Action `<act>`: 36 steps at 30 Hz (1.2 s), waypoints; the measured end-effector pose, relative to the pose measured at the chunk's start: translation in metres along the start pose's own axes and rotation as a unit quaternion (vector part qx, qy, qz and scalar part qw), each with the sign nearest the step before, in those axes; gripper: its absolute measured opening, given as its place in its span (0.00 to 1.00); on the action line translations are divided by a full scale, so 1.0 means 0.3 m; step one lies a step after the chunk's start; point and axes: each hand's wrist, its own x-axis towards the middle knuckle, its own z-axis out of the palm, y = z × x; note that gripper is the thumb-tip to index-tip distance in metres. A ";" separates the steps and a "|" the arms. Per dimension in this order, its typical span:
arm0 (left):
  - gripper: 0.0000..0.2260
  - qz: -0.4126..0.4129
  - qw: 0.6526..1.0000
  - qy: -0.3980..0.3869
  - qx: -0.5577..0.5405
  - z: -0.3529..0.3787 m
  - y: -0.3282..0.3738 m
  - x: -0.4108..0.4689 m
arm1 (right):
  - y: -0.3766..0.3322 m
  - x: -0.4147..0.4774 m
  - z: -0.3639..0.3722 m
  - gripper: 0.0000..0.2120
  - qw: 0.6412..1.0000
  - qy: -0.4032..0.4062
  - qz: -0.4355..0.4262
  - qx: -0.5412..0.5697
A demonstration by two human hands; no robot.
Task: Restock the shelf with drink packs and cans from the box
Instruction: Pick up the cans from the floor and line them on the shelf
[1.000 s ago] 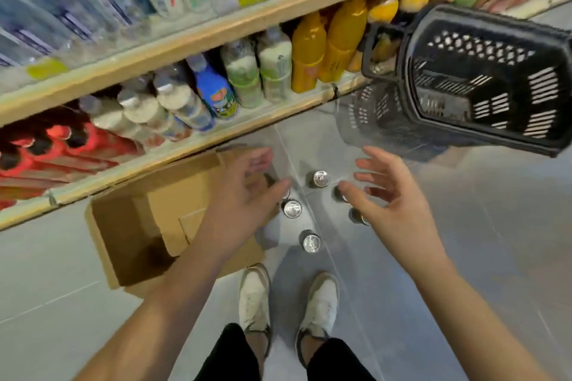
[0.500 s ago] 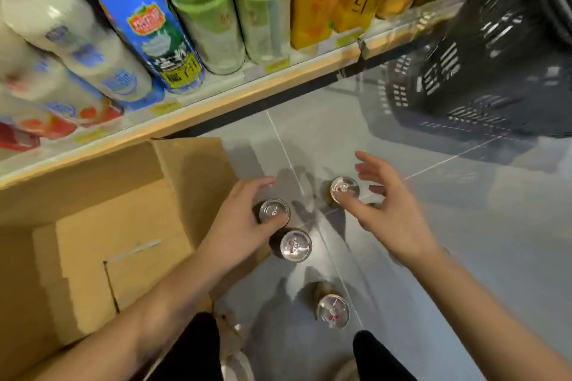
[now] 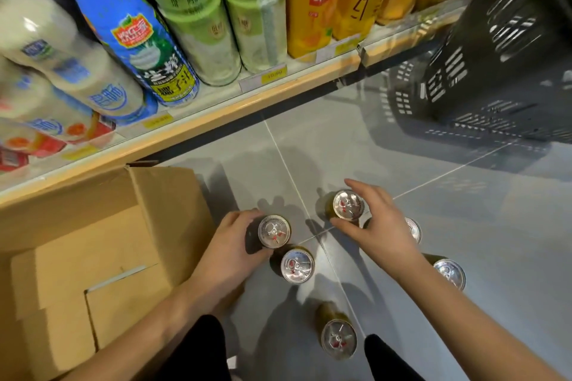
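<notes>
Stock status: unloading looks done, since the cardboard box (image 3: 93, 257) shows nothing inside where visible. Shelving is judged wholly left.
Cans: six in view, all on the floor (image 3: 464, 210) below the shelf (image 3: 216, 111). They stand upright, long axes vertical, pull-tab lids up.
Left hand (image 3: 238, 244): grips first can (image 3: 274, 231), beside the box.
Right hand (image 3: 380, 226): curls round second can (image 3: 348, 205).
Four other cans (image 3: 297, 265): stand loose nearby.

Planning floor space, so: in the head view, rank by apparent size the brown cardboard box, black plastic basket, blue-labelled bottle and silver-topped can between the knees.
1. brown cardboard box and black plastic basket: largest, alike, both cropped, unranked.
2. blue-labelled bottle.
3. silver-topped can between the knees, smallest.
</notes>
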 end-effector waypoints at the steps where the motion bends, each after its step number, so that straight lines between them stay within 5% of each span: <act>1: 0.29 0.000 1.000 0.000 -0.001 0.009 0.003 0.007 | 0.001 0.001 0.006 0.35 1.000 0.003 -0.001 -0.006; 13: 0.33 -0.002 0.999 -0.031 0.032 0.094 -0.005 0.078 | 0.030 0.026 0.050 0.36 0.999 -0.015 0.007 -0.038; 26: 0.31 0.014 1.000 0.022 0.013 0.055 0.028 0.087 | 0.004 0.040 0.043 0.33 0.999 -0.007 0.024 -0.037; 36: 0.32 0.052 0.992 0.115 -0.024 -0.286 0.402 -0.055 | -0.360 -0.052 -0.279 0.34 0.998 0.068 -0.010 -0.006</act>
